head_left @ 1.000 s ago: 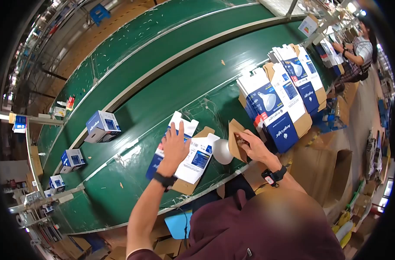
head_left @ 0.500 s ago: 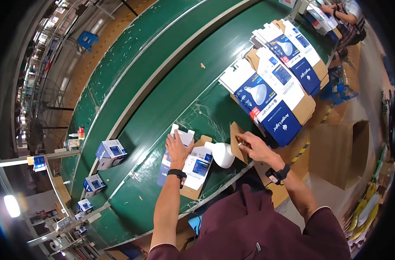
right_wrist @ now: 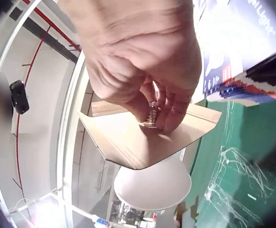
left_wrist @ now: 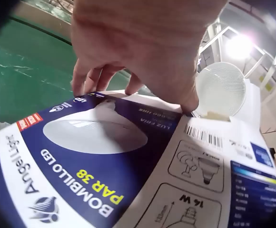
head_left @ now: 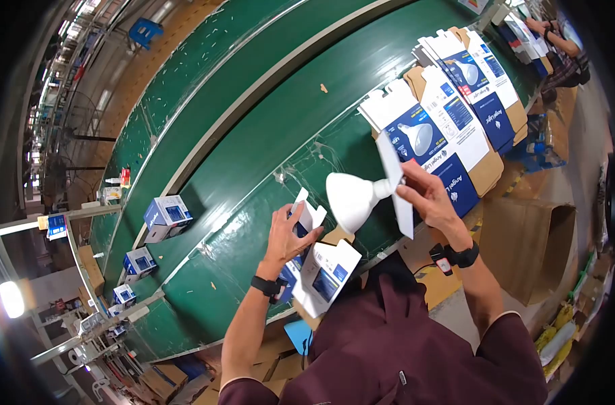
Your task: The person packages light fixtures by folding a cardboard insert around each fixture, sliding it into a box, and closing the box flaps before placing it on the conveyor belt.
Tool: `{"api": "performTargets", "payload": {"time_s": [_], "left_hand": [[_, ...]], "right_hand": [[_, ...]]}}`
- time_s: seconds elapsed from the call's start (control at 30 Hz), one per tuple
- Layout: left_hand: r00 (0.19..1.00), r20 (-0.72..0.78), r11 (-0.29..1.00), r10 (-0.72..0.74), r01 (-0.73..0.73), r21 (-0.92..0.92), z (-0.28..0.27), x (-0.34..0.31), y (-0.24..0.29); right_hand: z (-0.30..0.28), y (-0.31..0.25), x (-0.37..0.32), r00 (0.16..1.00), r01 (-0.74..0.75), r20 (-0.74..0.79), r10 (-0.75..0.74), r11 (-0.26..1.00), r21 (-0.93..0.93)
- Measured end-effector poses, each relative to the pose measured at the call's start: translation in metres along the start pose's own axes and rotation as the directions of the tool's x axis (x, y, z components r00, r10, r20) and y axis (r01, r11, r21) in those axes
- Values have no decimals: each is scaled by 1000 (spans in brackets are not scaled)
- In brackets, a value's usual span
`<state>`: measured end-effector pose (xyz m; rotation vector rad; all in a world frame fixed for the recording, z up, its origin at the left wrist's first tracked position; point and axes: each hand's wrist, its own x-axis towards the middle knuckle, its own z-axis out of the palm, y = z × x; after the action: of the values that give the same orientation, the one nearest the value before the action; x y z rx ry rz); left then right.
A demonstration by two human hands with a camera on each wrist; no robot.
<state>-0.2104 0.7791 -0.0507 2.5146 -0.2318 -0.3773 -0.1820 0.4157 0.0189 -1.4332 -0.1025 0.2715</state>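
Note:
My right hand [head_left: 432, 199] pinches the metal screw base [right_wrist: 151, 118] of a white reflector bulb [head_left: 351, 202], its wide face turned toward the left. A folded cardboard insert [right_wrist: 128, 142] sits around the bulb's neck, brown on the hand's side and white on the other. My left hand [head_left: 285, 236] grips the upper edge of a blue and white printed bulb box [left_wrist: 95, 171], thumb on one side and fingers on the other. White flaps [head_left: 311, 214] stand up at that end. In the head view the bulb is just right of the box, above the green table.
Stacks of flat printed cartons [head_left: 449, 128] lie to the right on the green table [head_left: 253, 162]. Several finished boxes [head_left: 167, 217] stand in a row at the left. A large brown carton [head_left: 523, 250] is on the floor at right. Another person [head_left: 560, 47] works at the far right.
My right hand has raised the bulb and insert off the table and turned them. Under my left hand, the flat-looking box has been tilted and opened out.

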Motion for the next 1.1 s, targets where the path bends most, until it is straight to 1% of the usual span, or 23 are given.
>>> {"api": "performTargets", "payload": {"time_s": [0.03,0.1,0.17,0.2,0.3,0.33,0.43,0.47,0.5,0.57,0.6,0.63,0.7,0.73,0.83,0.87,0.97,1.0,1.03,1.1], "left_hand": [[999,-20,999,33,-33,8,-3,-3,3],[994,-69,996,86,-84,26,-18,-14,13],[995,-55,997,80,-80,-1,-22,-31,13],[993,-67,995,94,-92,25,-24,-39,10],[988,-103,989,115,-105,100,-28,-43,8],[987,-114,988,111,-96,124,-29,-46,7],[1000,-11,999,-22,23,28,-21,-41,-5],[997,43,998,-65,66,-20,-19,-39,-8],[999,20,1000,-29,29,1,-18,-35,-7],[999,-24,998,33,-32,47,-16,-33,-5],[997,-38,997,67,-65,35,-20,-34,0],[995,-47,996,85,-83,32,-24,-36,1],[990,-60,991,128,-126,33,-33,-38,1],[991,-71,993,115,-117,-20,-36,-40,1],[979,-102,980,174,-182,-75,-43,-52,3],[970,-110,970,216,-226,-87,-47,-55,6],[948,-102,951,300,-306,-43,-61,-67,24],[939,-100,940,330,-336,-54,-63,-71,26],[938,-103,942,330,-335,-37,-66,-74,32],[937,-109,943,331,-333,-2,-69,-78,46]], "right_hand": [[6,5,3,999,1,43,-2,999,40],[7,-4,-2,983,-87,154,102,991,-100],[10,-6,-8,980,-60,172,101,971,-231],[10,-7,-9,976,-38,187,109,936,-349],[15,-10,-11,976,-14,186,110,891,-453],[18,-11,-12,984,25,170,52,908,-418],[32,-34,-7,995,4,103,7,995,-101],[32,-38,-6,987,-90,129,94,995,-38],[37,-31,-7,981,-127,160,114,989,71],[44,-3,-12,955,-207,252,155,959,195],[48,7,-14,945,-194,300,133,964,183],[51,16,-16,939,-205,305,157,970,130],[41,44,-20,897,-370,328,295,908,195],[43,55,-23,938,-302,264,225,903,306],[42,54,-29,915,-393,238,326,855,338],[42,56,-27,928,-346,256,272,884,314],[40,46,-28,909,-409,221,354,862,299],[42,44,-27,929,-338,237,285,914,224],[43,43,-26,942,-259,258,215,955,148],[47,34,-21,947,-82,313,78,997,1]]}}
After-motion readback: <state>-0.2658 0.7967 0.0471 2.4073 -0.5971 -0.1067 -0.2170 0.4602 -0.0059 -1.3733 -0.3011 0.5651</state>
